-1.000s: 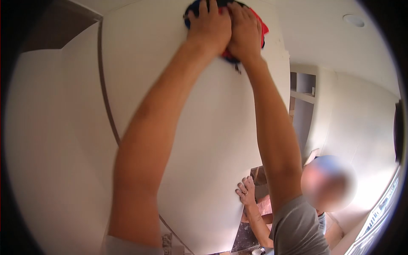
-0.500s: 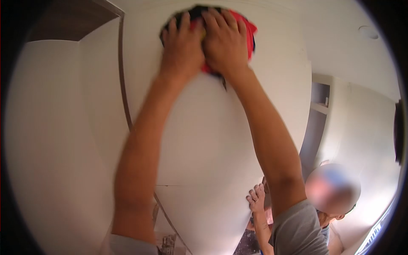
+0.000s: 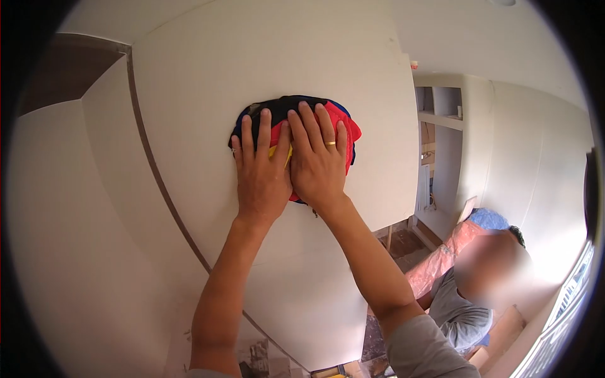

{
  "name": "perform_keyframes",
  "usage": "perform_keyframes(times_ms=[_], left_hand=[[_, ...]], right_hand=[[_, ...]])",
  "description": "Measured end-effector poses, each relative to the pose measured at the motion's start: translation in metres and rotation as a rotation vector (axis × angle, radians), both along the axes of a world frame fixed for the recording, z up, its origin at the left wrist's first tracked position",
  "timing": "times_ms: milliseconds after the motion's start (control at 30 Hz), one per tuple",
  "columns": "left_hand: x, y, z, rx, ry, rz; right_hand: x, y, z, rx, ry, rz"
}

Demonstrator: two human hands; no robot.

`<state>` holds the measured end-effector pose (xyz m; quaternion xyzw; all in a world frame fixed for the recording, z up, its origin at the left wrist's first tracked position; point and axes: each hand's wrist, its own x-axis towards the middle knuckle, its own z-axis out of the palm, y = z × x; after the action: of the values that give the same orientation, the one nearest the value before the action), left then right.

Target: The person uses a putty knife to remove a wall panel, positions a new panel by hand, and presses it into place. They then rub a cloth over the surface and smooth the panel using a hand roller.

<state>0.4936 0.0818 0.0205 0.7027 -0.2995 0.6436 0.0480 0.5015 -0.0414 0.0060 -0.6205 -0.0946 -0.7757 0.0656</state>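
Note:
Both my hands lie flat on a bundled cloth [image 3: 345, 126], black, red and dark blue with a bit of yellow, and press it against a large white panel [image 3: 378, 170]. My left hand [image 3: 261, 170] covers the cloth's left part, its fingers stretched out and somewhat apart. My right hand [image 3: 318, 160], with a ring on one finger, lies on the red right part, fingers extended upward. The two hands touch side by side. Their palms hide the middle of the cloth. A small dark end hangs below it.
A person in a grey shirt [image 3: 466, 324] is at the lower right, beside a pinkish wrapped bundle [image 3: 435, 264] and a blue bundle [image 3: 488, 218]. A shelf unit [image 3: 447, 120] stands behind the panel's right edge. A dark strip [image 3: 157, 170] runs down the left side.
My hands and the cloth have slid down the panel, and the view has shifted. The other person's hand, earlier at the panel's lower right edge, no longer shows there.

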Motion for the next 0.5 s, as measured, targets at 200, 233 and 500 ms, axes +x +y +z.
perform_keyframes(times_ms=[200,233,500], left_hand=[[0.007,-0.004,0.032,0.098,-0.096,-0.053],[0.012,-0.010,0.048,0.094,-0.153,-0.061],[0.019,-0.055,0.203,0.111,-0.404,-0.055]], right_hand=[[-0.002,-0.010,0.034,0.010,-0.068,0.006],[0.002,-0.018,0.050,-0.003,-0.118,0.020],[0.017,-0.069,0.182,-0.026,-0.274,0.092]])
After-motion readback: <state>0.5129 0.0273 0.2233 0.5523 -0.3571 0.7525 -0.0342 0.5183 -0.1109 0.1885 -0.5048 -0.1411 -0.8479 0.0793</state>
